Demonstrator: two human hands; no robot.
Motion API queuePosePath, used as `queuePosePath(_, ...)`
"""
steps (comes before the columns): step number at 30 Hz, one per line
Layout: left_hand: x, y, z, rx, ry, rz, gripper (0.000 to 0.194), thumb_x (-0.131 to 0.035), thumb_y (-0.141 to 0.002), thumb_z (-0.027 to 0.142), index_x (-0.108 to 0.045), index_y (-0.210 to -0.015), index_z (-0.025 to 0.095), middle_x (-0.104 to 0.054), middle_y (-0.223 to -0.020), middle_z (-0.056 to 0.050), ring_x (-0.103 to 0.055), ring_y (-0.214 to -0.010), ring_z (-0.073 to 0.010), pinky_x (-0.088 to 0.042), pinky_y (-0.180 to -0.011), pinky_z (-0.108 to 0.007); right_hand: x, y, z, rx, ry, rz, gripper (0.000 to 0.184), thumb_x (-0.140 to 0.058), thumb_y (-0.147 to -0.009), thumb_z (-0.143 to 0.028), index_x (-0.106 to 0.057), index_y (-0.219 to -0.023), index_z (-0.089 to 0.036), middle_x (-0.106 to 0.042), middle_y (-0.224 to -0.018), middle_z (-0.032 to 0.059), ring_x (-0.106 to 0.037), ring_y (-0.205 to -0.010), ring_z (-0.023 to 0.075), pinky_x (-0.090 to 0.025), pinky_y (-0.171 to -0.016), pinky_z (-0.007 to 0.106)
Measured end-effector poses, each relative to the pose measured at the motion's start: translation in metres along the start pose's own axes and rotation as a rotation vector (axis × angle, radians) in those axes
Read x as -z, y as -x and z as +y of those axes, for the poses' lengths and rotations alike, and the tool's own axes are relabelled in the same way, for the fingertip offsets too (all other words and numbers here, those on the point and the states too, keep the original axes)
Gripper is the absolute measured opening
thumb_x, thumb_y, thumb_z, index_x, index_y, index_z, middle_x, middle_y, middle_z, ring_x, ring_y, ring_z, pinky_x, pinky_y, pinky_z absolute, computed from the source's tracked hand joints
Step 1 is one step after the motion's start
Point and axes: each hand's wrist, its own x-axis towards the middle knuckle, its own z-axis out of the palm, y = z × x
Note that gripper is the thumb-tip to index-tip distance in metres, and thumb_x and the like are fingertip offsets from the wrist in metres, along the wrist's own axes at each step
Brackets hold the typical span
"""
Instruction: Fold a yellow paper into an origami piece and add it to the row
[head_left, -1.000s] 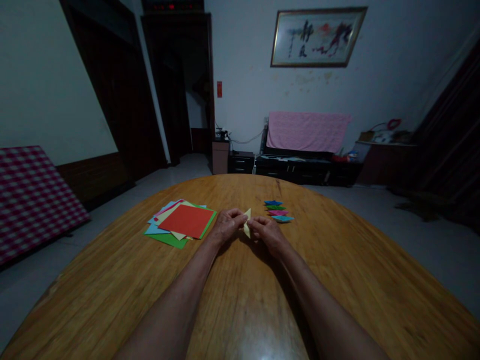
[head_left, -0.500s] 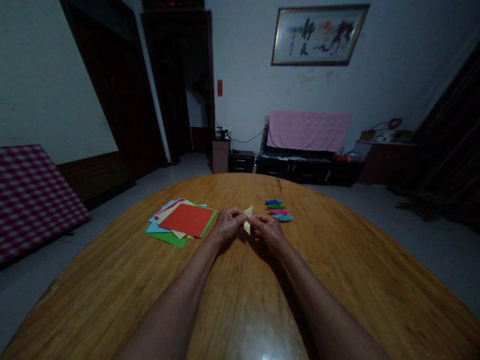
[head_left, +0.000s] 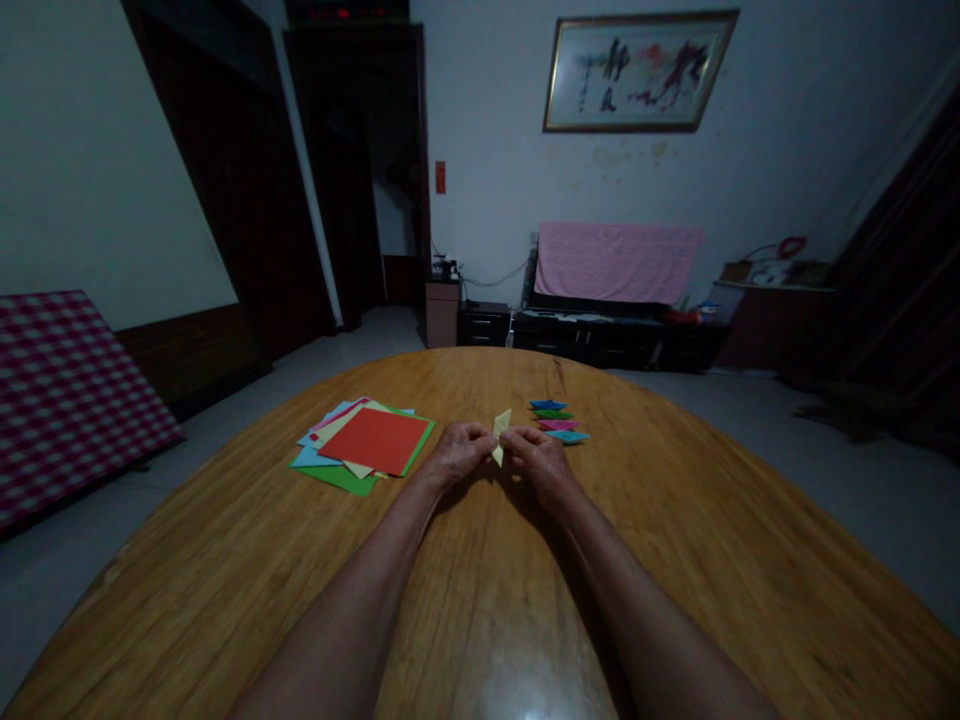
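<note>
Currently, the left hand (head_left: pixel 458 452) and the right hand (head_left: pixel 539 466) meet near the middle of the counter (head_left: pixel 660 570), both grips closed in a small pinch on a yellow folded paper (head_left: pixel 500 436). The paper stands tilted between them, one pointed end rising above the hands and a lower tip showing beneath. The hands hide its centre, so the exact hold on each side cannot be confirmed.

Just beside the left hand lies a loose paper stack (head_left: pixel 373 441), a red sheet on top of green, blue, pink and cream sheets, with edges fanned out. Just beyond the right hand sits a row of four small folded pieces (head_left: pixel 557 424) in blue, green, pink and teal, the teal one closest to that hand.

Risks assessed: the yellow paper offers little margin to hold, so uneven pressure could let it slip or skew a crease. The small pieces are light and unsecured; a wide movement of the right hand could brush them out of line. A similar sweep of the left hand could catch the stack and shift its sheets. Dim lighting may also make pale creases on the yellow paper hard to inspect.
</note>
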Motion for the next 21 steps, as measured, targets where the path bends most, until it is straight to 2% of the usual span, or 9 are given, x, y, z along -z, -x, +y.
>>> queuePosePath(5,-0.001,0.005,0.001,0.033,0.031,-0.092,0.018,-0.059,-0.068,0.029,-0.049,-0.059,0.016,-0.043,-0.047,0.005,-0.035,-0.039,-0.0046,-0.023,-0.040,-0.020,0.001,0.002,-0.005,0.027,-0.021,0.019,0.024,-0.070,-0.062,-0.036,-0.057,-0.062,-0.016,-0.049,-0.051,-0.0046,-0.041,-0.045,0.0074,-0.034,-0.045,0.021)
queuePosePath(9,0.002,0.004,-0.004,-0.019,-0.047,-0.077,0.017,-0.057,-0.067,0.027,-0.049,-0.057,0.015,-0.040,-0.045,0.006,-0.032,-0.038,-0.0042,-0.019,-0.040,-0.020,0.001,0.003,-0.004,0.014,-0.023,-0.023,0.027,-0.068,-0.063,-0.039,-0.054,-0.062,-0.017,-0.047,-0.050,-0.0054,-0.041,-0.045,0.0076,-0.033,-0.045,0.021)
queuePosePath(14,0.008,0.002,-0.008,0.031,0.042,-0.168,0.015,-0.059,-0.067,0.026,-0.050,-0.060,0.015,-0.041,-0.049,0.006,-0.034,-0.041,-0.0042,-0.022,-0.041,-0.020,0.002,-0.002,0.005,0.066,0.134,-0.048,0.022,-0.060,-0.069,-0.038,-0.054,-0.065,-0.017,-0.049,-0.053,-0.0046,-0.042,-0.046,0.0086,-0.033,-0.046,0.021)
queuePosePath(17,0.011,0.002,-0.003,0.020,0.109,-0.111,0.016,-0.061,-0.069,0.030,-0.058,-0.075,0.015,-0.043,-0.052,0.006,-0.036,-0.041,-0.0042,-0.023,-0.041,-0.019,0.004,-0.005,0.008,0.161,0.308,-0.045,0.016,-0.056,-0.071,-0.032,-0.058,-0.068,-0.016,-0.055,-0.060,-0.0021,-0.049,-0.054,0.0113,-0.038,-0.051,0.022)
queuePosePath(21,0.010,-0.002,0.003,-0.038,0.016,0.027,0.028,-0.062,-0.070,0.034,-0.063,-0.091,0.014,-0.049,-0.055,0.005,-0.039,-0.041,-0.0048,-0.027,-0.042,-0.019,0.008,-0.006,0.009,0.306,0.609,-0.051,0.016,-0.050,-0.074,-0.024,-0.064,-0.073,-0.017,-0.060,-0.066,0.0000,-0.053,-0.061,0.0141,-0.037,-0.055,0.023)
